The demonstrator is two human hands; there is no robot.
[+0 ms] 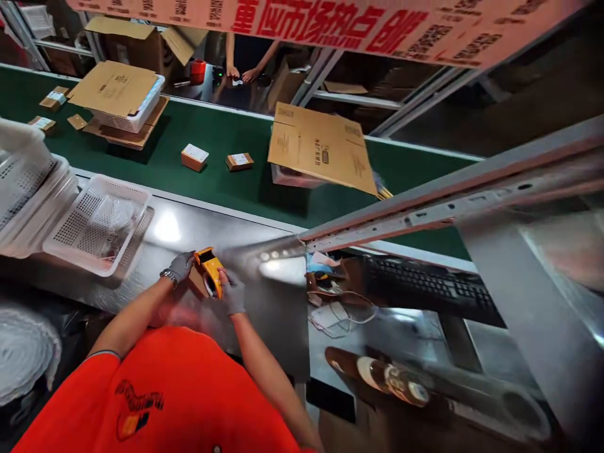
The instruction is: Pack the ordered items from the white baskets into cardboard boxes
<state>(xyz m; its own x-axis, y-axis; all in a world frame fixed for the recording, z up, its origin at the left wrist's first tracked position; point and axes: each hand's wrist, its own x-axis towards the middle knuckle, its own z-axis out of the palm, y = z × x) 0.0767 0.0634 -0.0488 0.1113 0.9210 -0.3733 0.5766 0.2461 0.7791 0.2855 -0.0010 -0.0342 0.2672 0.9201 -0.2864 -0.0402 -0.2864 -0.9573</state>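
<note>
A yellow tape dispenser (212, 269) is in my gloved right hand (233, 293), whose fingers wrap round its lower right side. Under and to the left of the dispenser shows a small brown cardboard box (197, 282), tilted above the steel bench (274, 314). My left hand (179, 267), also in a grey glove and with a watch at the wrist, closes on the far left edge of that box, close to the dispenser's front end. The dispenser hides much of the box's top.
Beyond the bench runs a green conveyor (207, 126) bearing small labelled boxes (194, 157), a cardboard-covered basket (120, 119) and a large flat carton (321, 145). A white basket (78, 233) stands left. Right are a metal post (401, 211) and keyboard (429, 286). A co-worker's hands (243, 75) show opposite.
</note>
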